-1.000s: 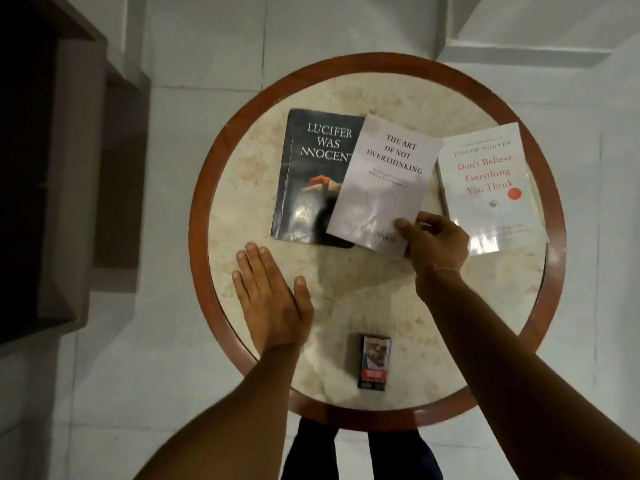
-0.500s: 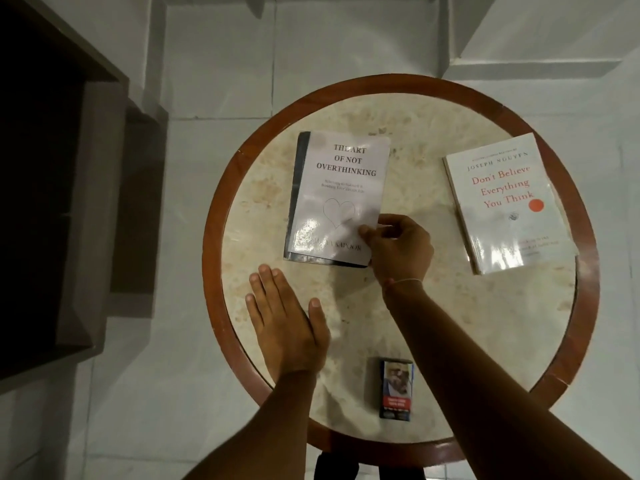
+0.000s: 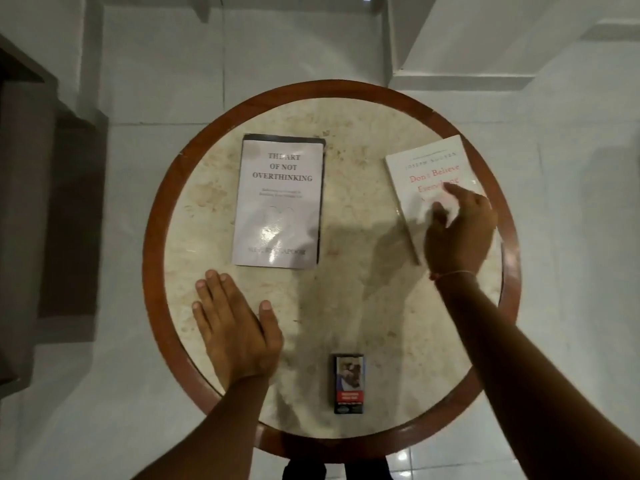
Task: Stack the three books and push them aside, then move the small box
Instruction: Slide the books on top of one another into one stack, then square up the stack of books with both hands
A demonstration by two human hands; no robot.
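The pale book "The Art of Not Overthinking" (image 3: 280, 202) lies squarely on a dark book (image 3: 284, 137), of which only the top and right edges show, left of centre on the round table (image 3: 156, 237). The white book "Don't Believe Everything You Think" (image 3: 429, 161) lies apart at the right, tilted. My right hand (image 3: 460, 230) rests on its cover with fingers spread, hiding its lower part. My left hand (image 3: 232, 330) lies flat and open on the tabletop just below the two-book stack. The small box (image 3: 348, 383) sits at the near edge, untouched.
The table has a raised brown wooden rim around a marbled top. Bare tabletop lies between the stack and the white book. A dark piece of furniture (image 3: 41, 220) stands on the floor to the left. White tiled floor surrounds the table.
My right hand slid the pale book onto the dark one, let go, and moved right onto the white book. The left hand stayed flat on the table.
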